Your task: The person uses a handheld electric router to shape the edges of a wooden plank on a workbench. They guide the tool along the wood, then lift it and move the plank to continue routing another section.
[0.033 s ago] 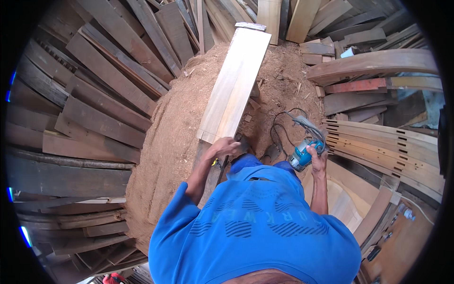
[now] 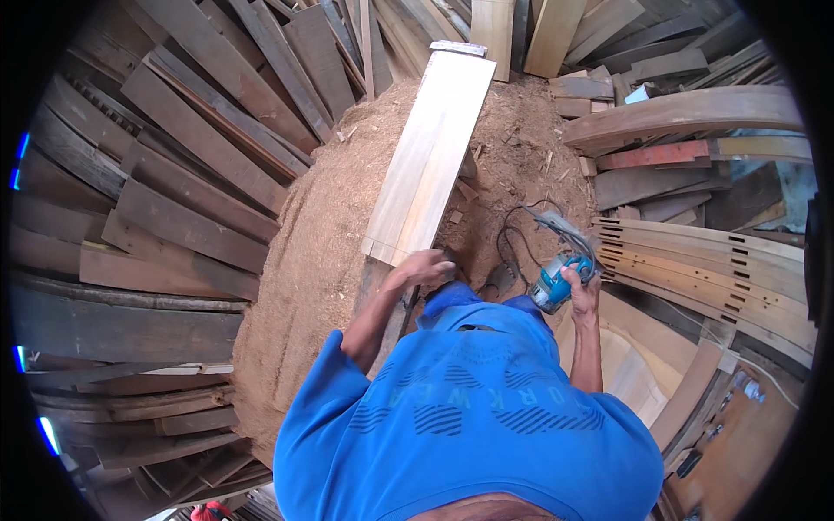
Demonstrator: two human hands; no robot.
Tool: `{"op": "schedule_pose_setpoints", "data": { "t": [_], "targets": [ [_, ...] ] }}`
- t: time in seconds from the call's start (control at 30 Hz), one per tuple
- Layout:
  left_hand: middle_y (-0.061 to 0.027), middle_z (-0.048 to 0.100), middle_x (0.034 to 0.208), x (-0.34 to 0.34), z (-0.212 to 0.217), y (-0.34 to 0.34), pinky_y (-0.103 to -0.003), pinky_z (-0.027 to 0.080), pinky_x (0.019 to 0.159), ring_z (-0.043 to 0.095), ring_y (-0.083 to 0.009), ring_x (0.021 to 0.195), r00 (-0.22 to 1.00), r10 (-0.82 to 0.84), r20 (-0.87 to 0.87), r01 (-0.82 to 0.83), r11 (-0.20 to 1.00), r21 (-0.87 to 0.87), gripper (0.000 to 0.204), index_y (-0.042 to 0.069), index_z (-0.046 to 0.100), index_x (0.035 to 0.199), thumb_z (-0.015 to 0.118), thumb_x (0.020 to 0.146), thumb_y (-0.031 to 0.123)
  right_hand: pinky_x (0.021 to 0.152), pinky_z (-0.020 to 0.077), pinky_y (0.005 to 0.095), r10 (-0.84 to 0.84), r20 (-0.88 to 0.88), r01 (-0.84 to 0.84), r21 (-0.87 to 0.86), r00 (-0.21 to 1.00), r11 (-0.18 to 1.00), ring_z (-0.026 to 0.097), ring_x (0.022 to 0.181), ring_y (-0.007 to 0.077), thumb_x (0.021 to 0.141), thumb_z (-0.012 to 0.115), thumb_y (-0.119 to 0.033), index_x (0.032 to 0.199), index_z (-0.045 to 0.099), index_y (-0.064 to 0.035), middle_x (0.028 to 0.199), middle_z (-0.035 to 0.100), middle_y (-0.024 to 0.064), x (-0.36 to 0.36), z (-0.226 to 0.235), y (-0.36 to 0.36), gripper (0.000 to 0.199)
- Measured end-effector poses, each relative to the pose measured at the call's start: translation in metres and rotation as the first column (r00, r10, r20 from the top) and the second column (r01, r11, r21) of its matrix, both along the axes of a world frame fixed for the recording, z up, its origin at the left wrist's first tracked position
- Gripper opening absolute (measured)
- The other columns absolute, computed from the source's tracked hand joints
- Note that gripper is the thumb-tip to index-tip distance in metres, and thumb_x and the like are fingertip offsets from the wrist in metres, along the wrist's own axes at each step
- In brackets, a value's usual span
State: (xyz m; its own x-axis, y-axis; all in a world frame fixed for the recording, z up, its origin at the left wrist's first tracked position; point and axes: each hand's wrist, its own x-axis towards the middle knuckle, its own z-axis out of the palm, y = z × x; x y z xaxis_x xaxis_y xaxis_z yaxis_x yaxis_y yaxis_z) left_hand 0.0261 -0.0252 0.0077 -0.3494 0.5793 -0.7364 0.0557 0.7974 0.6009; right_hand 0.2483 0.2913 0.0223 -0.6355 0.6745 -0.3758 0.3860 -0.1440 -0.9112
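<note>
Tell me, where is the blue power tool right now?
The blue power tool is in the right hand, right of the pale plank, over the sawdust heap.

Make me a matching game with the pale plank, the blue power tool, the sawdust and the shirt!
Things:
1. pale plank
2. power tool
3. sawdust heap
4. shirt

Matches:
A. held in the right hand
B. blue, worn by the person
C. brown, spread under the plank
D. near end under the left hand

Pairs: 1-D, 2-A, 3-C, 4-B
</note>
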Motion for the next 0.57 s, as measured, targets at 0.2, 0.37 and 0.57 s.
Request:
{"op": "schedule_pose_setpoints", "data": {
  "t": [0.2, 0.37, 0.57],
  "targets": [
    [-0.0199, 0.046, 0.140, 0.049, 0.013, 0.125, -0.048, 0.035, 0.109, 0.042, -0.0387, 0.131, 0.809, 0.045, -0.587, 0.269, 0.858, 0.437, 0.066, 0.008, 0.052, 0.131, 0.078, 0.076, 0.034, 0.065, 0.0474, 0.0307, 0.063, -0.023, -0.064, -0.045, 0.998, 0.997, 0.059, 0.070, 0.0140, 0.073, 0.076, -0.021, 0.084, 0.065, -0.0023, 0.075, 0.064, 0.0036, 0.006, 0.011, -0.016, 0.024],
    [-0.0178, 0.062, 0.115, 0.028, -0.018, 0.164, -0.051, 0.040, 0.102, 0.053, -0.0403, 0.118, 0.729, -0.077, -0.680, 0.518, 0.711, 0.475, 0.036, 0.006, 0.058, 0.106, 0.074, 0.079, 0.025, 0.059, 0.0463, 0.0286, 0.150, -0.069, -0.159, -0.148, 0.986, 0.976, 0.058, 0.066, 0.0115, 0.074, 0.076, -0.019, 0.083, 0.065, -0.0028, 0.072, 0.063, 0.0032, -0.009, 0.012, -0.030, 0.022],
    [-0.0181, 0.067, 0.093, 0.007, 0.018, 0.113, -0.047, 0.053, 0.080, 0.067, -0.0358, 0.086, 0.943, -0.328, 0.060, 0.249, 0.815, 0.524, 0.040, 0.007, 0.058, 0.106, 0.067, 0.087, 0.040, 0.063, 0.0507, 0.0283, 0.214, 0.005, -0.212, -0.122, 0.977, 0.970, 0.061, 0.068, 0.0129, 0.075, 0.075, -0.020, 0.086, 0.067, -0.0024, 0.076, 0.066, 0.0049, -0.003, 0.005, -0.032, 0.022]
  ]
}}
